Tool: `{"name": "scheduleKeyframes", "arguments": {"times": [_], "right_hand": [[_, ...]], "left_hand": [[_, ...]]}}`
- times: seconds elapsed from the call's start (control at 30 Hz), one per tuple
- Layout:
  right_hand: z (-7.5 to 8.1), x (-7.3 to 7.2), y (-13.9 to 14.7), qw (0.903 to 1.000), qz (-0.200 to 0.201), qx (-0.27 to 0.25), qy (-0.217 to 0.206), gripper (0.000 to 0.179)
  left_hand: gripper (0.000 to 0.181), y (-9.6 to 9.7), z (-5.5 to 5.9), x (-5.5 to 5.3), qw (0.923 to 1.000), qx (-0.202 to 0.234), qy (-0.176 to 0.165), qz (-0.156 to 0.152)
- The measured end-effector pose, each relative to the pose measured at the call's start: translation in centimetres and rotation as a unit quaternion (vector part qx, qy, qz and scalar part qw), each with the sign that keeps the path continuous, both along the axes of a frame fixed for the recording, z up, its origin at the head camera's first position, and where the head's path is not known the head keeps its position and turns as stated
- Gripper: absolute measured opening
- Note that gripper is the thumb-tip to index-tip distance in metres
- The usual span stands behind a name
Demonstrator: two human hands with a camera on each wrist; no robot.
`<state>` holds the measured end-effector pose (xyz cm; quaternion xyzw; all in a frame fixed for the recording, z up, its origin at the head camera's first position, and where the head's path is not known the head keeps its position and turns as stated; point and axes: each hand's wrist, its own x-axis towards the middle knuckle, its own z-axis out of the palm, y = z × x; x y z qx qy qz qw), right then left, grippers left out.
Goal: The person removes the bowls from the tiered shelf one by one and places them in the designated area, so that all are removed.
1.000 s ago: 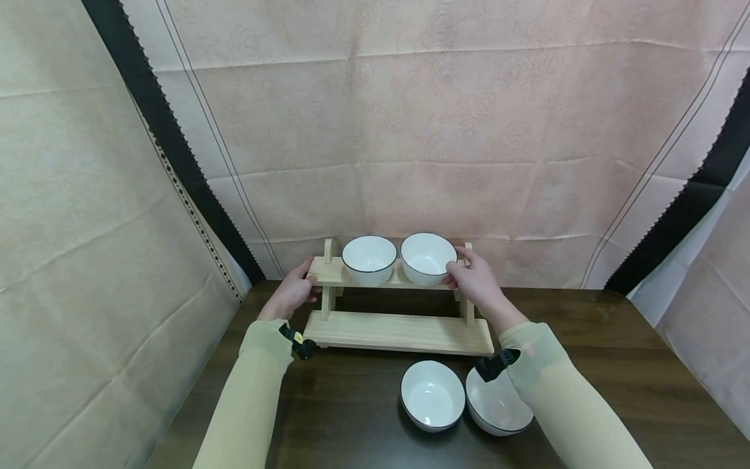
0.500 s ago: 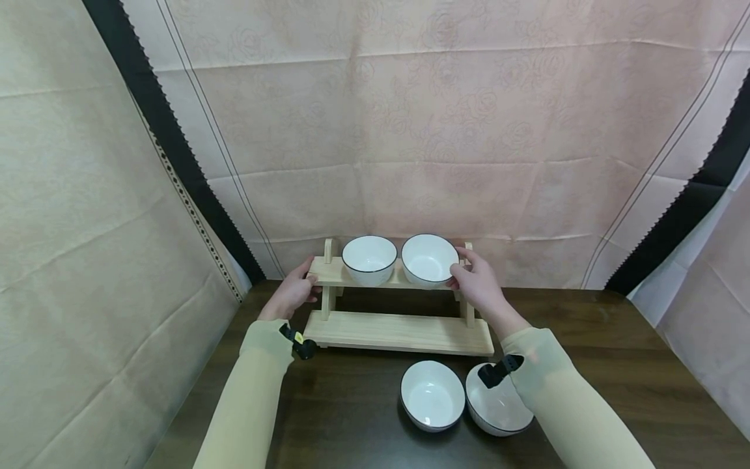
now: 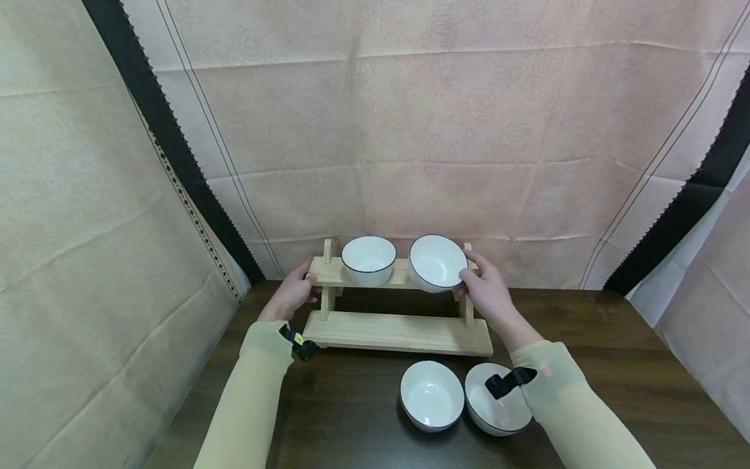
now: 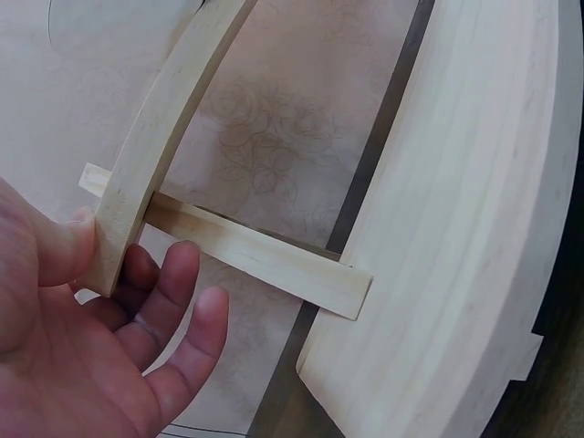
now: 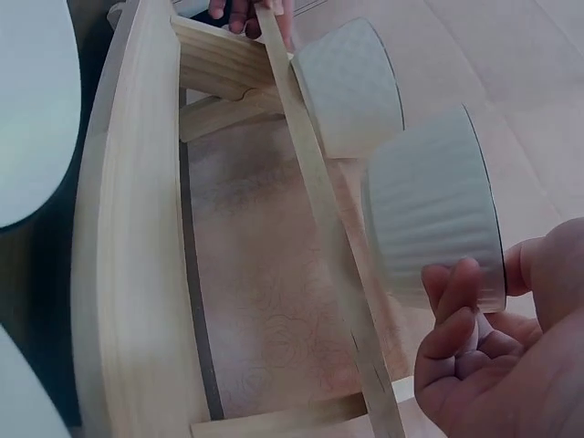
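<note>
1 bowl [image 3: 368, 262] tops the rack [image 3: 398, 332]; right fingers [image 5: 461, 285] grip a 2nd bowl [image 3: 436, 262] there, left fingers [image 4: 171, 290] the rack; 2 bowls [image 3: 431, 394] [image 3: 498, 410] remain, in front.

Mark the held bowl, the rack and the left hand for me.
Held bowl [image 3: 438, 260]: head view, on its inside.
Rack [image 3: 398, 332]: head view, on its lower shelf.
Left hand [image 4: 87, 360]: left wrist view, on the palm.

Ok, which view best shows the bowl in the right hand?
The right wrist view: it shows the bowl up close, its ribbed outside and the right hand gripping it. The head view shows mainly its inside, smaller; the left wrist view doesn't show it.
</note>
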<state>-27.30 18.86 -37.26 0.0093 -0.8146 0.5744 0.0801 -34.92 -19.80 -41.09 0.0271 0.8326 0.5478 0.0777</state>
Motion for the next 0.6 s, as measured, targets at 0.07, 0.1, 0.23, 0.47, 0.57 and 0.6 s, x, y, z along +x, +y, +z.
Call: {"name": "scheduleKeyframes", "arguments": {"times": [0.07,0.1,0.23,0.47,0.57,0.6], "right_hand": [[-0.2,0.3,0.2,1.0,0.001,-0.001,0.0,0.053],[-0.3,0.4,0.4,1.0,0.0,0.0,-0.001,0.053],[-0.5,1.2,0.9,1.0,-0.001,0.0,0.001,0.051],[-1.2,2.9,1.9,0.9999,0.016,-0.002,0.007,0.05],[-1.7,3.6,2.3,0.9998,0.02,0.001,0.001,0.049],[-1.9,3.9,2.4,0.9998,0.021,0.002,0.001,0.049]], "left_hand": [[0.058,0.0,-0.1,-0.1,1.0,0.0,0.0,0.002],[0.059,0.0,-0.1,-0.1,1.0,0.0,-0.001,0.004],[0.058,0.1,-0.1,-0.1,1.0,-0.002,-0.003,0.005],[0.058,0.3,0.0,0.0,0.9999,-0.002,-0.004,0.01],[0.058,0.3,0.0,0.0,0.9999,-0.003,-0.004,0.01],[0.058,0.3,0.0,0.0,0.9999,-0.003,-0.004,0.011]]}}
